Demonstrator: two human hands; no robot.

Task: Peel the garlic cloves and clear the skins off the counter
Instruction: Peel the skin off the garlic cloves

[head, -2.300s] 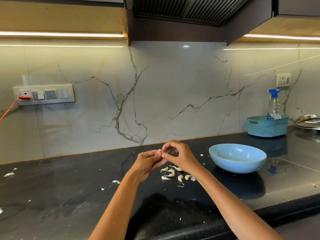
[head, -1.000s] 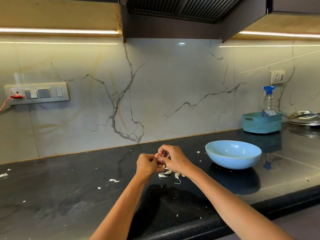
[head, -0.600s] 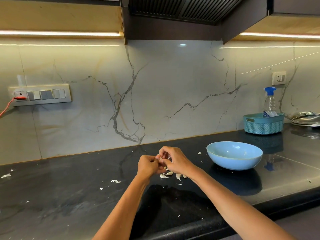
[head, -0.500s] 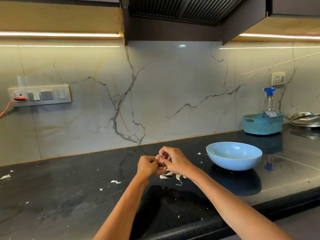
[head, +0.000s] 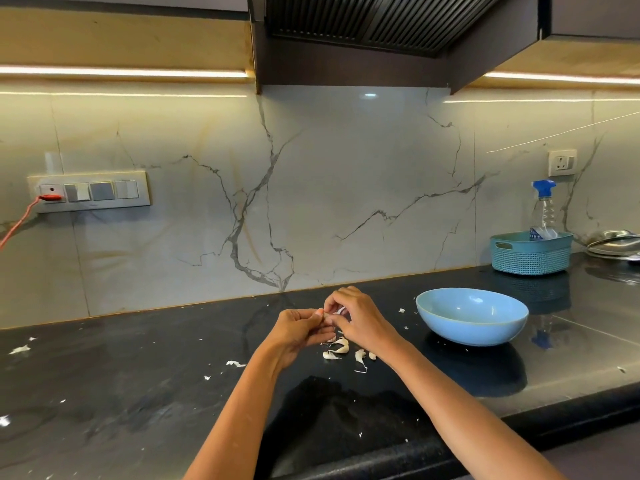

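Since the earlier frames the two hands have hardly shifted; they stay joined above the pile, and the view has only drifted a little, the blue bowl [head: 471,315] keeping its spot.

Taking that bowl as the landmark and going left to right: far to its left, loose skin scraps [head: 235,363] dot the black counter [head: 104,375]. Nearer, the left hand [head: 298,332] has its fingers curled in, thumb and fingertips pinching the garlic clove [head: 329,315], which sits between the two hands and is mostly hidden, so its long axis cannot be told for sure. Touching it from the bowl side, the right hand [head: 356,318] pinches the same clove, a pale sliver of skin showing at its fingertips. Both hands are equally close to the clove; the right one is nearer the bowl, so dropping a peeled clove there would likely fall to it, a short way rightward.

Just below the hands, left of the bowl, lie the remaining cloves [head: 341,349] and curled skins, not yet cleared.

Right of the bowl stand a teal basket [head: 530,252] and a spray bottle [head: 544,209]; its label is too small to read, and no other writing is legible
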